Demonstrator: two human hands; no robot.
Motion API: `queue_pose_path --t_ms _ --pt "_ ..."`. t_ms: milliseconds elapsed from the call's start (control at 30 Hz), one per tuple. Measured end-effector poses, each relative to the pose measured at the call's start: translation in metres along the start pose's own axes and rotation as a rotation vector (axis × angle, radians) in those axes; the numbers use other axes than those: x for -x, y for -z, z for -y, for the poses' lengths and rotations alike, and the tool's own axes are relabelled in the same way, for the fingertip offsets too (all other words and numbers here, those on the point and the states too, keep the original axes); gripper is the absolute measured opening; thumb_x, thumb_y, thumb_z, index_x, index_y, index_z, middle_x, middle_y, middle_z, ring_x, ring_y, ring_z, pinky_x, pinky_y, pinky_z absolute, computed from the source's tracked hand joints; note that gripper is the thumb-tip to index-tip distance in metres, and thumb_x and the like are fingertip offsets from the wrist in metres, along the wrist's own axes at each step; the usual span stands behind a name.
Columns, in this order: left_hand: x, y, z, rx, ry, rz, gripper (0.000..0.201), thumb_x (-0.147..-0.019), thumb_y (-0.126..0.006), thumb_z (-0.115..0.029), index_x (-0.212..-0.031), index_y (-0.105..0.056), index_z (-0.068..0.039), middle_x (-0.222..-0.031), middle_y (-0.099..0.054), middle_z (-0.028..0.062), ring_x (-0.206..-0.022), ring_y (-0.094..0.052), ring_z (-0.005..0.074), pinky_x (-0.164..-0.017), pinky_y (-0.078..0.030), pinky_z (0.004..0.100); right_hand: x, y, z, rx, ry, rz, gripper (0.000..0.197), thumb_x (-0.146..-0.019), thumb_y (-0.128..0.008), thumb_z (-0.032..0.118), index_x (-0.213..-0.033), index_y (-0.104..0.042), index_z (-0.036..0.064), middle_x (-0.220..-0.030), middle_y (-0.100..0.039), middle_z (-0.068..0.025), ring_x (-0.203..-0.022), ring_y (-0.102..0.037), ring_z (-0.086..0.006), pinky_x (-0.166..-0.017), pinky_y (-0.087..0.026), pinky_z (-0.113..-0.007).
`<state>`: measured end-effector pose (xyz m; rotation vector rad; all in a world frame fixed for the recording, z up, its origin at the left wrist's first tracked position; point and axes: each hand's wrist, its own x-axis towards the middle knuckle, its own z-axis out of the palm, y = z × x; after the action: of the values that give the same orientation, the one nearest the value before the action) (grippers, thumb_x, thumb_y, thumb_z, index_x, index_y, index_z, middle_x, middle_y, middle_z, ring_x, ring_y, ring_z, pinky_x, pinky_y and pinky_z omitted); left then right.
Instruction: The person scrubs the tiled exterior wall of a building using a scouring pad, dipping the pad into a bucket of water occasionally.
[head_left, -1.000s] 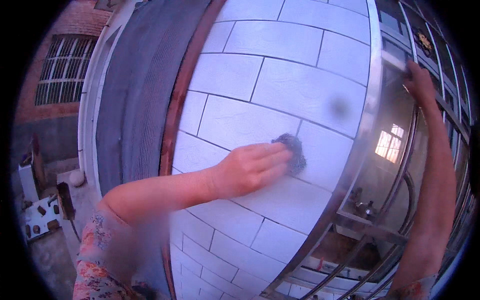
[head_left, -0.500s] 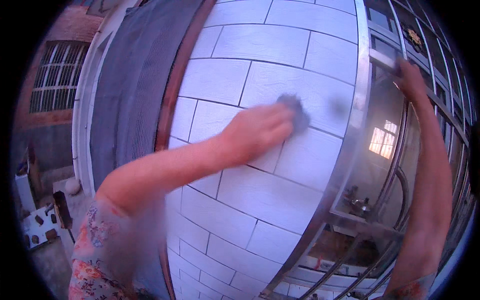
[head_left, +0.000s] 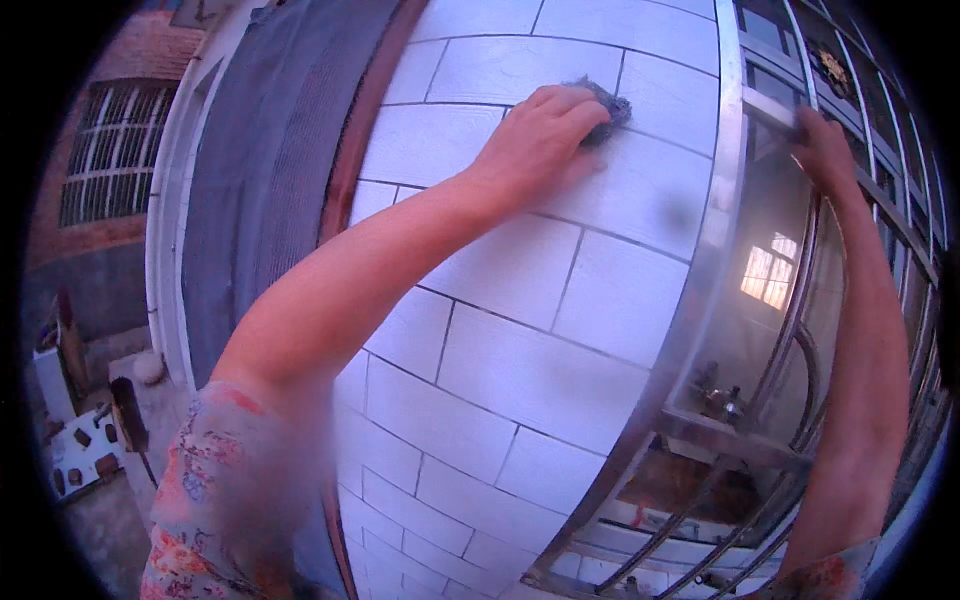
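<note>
My left hand (head_left: 548, 132) is closed around a dark grey, frayed scouring pad (head_left: 606, 108) and presses it on the white tiled wall (head_left: 520, 270). The pad pokes out past my fingertips at an upper tile joint. Off to the right, my right hand (head_left: 826, 150) is raised with its fingers wrapped over a metal bar (head_left: 768, 108) of the window grille. Its fingertips are partly hidden behind the bar.
A dark grey curtain (head_left: 265, 150) hangs left of the tiles beside a reddish-brown door frame (head_left: 362, 130). Metal grille bars cover the window (head_left: 740, 330) on the right. Low at the left stand a long-handled dustpan (head_left: 128, 412) and a white board (head_left: 85, 450) with several dark lumps.
My left hand has moved up the wall with the scouring pad, to a higher tile row. My right hand stays at the grille bar.
</note>
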<state>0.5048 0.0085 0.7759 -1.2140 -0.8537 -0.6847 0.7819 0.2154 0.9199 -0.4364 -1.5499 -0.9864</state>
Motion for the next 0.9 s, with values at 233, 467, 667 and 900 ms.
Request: queue_pose_path --t_ms 233,467,667,900 --pt "-0.008 0.01 0.01 0.073 0.066 0.244 0.054 -0.068 -0.073 -0.025 -0.113 -0.047 -0.012 -0.124 -0.042 0.0114 -0.118 -0.036 0.029 -0.1 -0.032 0.0389 -0.001 -0.008 -0.004 0.019 -0.039 -0.017 0.037 -0.069 -0.06 0.011 -0.105 -0.052 0.0118 -0.095 -0.061 -0.0164 -0.095 -0.053 -0.0386 -0.08 -0.043 -0.046" --pt "-0.019 0.007 0.015 0.11 0.056 0.164 0.035 -0.071 -0.07 -0.02 -0.1 -0.054 -0.008 -0.113 -0.049 0.0125 -0.106 -0.044 0.0289 -0.092 -0.038 0.0383 0.0 0.001 0.009 0.067 -0.093 0.045 0.039 -0.07 -0.06 0.01 -0.108 -0.05 0.0133 -0.097 -0.06 -0.0165 -0.097 -0.051 -0.0382 -0.081 -0.043 -0.046" --pt "0.023 0.005 -0.022 0.159 -0.123 0.086 0.024 -0.069 -0.065 -0.006 -0.091 -0.056 -0.005 -0.101 -0.054 0.0145 -0.094 -0.051 0.0311 -0.083 -0.043 0.0395 0.003 -0.009 -0.009 -0.002 0.047 -0.006 0.045 -0.067 -0.059 0.006 -0.11 -0.05 0.0125 -0.095 -0.058 -0.0163 -0.094 -0.051 -0.0373 -0.081 -0.041 -0.046" --pt "0.039 0.014 -0.043 0.133 -0.122 0.075 0.025 -0.069 -0.06 0.0 -0.094 -0.058 0.0 -0.101 -0.055 0.0139 -0.096 -0.053 0.0282 -0.082 -0.046 0.034 0.023 0.006 0.003 0.038 0.04 -0.083 0.053 -0.066 -0.056 0.001 -0.117 -0.046 0.0119 -0.116 -0.05 -0.0128 -0.111 -0.044 -0.0336 -0.092 -0.036 -0.043"
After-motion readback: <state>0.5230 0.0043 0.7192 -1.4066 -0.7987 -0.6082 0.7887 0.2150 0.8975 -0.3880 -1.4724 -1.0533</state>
